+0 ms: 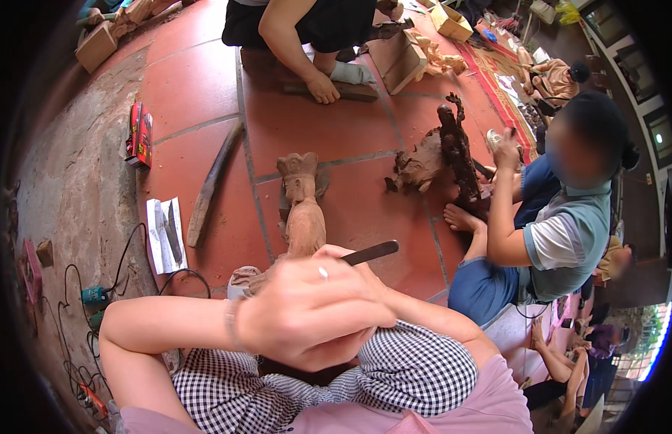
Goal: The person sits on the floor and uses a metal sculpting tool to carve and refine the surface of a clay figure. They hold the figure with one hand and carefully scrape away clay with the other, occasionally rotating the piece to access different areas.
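A carved light-wood statue (305, 217) with a crowned head extends away from my lap; its lower part is hidden behind my hands. My left hand (311, 311), slightly blurred, crosses in front with its fingers curled closed. What is inside those fingers, if anything, is out of sight. Behind it, mostly covered, my right hand (365, 278) is closed around a slim dark carving tool (376, 252), whose rounded end sticks out toward the upper right. Both hands are close together just above the checkered cloth (423, 369) over my legs.
A curved wooden stick (214, 184) lies on the red tiles, near a white paper with a blade (164, 235) and a red box (140, 135). Cables and a teal power tool (95, 295) are left. A seated person (567, 231) works by a dark carving (459, 155); another person's hand (324, 88) is ahead.
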Available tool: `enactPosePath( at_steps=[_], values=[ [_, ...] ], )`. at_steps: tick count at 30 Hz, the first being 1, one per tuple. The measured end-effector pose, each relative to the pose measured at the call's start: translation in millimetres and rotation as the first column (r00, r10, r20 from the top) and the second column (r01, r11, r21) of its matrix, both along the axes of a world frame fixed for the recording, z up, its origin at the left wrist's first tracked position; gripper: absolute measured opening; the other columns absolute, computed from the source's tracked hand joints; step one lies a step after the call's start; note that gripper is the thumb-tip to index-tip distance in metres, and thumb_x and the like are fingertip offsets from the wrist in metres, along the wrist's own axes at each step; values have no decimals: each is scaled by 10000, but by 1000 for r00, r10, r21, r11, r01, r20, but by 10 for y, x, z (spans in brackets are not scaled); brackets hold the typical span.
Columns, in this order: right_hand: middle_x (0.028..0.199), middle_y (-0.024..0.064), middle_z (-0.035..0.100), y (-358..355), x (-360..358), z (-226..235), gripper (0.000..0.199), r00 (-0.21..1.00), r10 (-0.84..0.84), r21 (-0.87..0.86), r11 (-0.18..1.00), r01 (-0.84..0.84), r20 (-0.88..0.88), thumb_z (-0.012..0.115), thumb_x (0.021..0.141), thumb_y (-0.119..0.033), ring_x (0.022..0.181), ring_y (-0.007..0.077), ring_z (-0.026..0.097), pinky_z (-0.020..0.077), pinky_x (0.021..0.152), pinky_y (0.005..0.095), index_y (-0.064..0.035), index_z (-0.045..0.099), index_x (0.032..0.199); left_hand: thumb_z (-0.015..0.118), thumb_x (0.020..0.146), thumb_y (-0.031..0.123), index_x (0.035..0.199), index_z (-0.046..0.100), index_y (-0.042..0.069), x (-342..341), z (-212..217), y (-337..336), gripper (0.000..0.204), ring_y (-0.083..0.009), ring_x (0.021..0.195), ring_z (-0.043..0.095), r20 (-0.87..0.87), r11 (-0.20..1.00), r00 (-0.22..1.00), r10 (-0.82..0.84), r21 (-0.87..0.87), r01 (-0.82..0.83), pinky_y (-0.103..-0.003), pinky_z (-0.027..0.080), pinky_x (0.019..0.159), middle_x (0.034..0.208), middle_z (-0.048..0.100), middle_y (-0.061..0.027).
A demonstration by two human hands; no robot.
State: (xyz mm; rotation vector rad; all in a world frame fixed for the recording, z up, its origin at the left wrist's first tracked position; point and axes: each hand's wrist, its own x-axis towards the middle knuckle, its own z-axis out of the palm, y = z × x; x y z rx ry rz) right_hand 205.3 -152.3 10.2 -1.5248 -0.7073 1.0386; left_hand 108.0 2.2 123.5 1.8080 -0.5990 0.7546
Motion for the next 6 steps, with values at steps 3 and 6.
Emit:
enactPosePath(
  at_steps=[3, 6],
  values=[
    [923, 46, 688, 130, -27, -252, 146, 990, 53, -118, 991, -69, -133, 702, 949, -125, 876, 96, 659, 555, 763, 267, -26, 655, 1045, 729, 828, 153, 1100, 669, 53, -469, -978, -238, 296, -255, 1032, 660, -376, 875, 887, -269, 290, 388, -392, 521, 907, 1100, 678, -85],
    [946, 26, 712, 89, 19, -157, 152, 987, 91, -133, 985, -109, -134, 679, 987, -170, 953, 103, 680, 589, 832, 267, -45, 645, 1066, 748, 795, 341, 1200, 645, 59, -882, -1643, -328, 505, -300, 1474, 371, -394, 512, 792, -467, 610, 605, -617, 243, 1211, 1474, 500, -146]
  ],
)
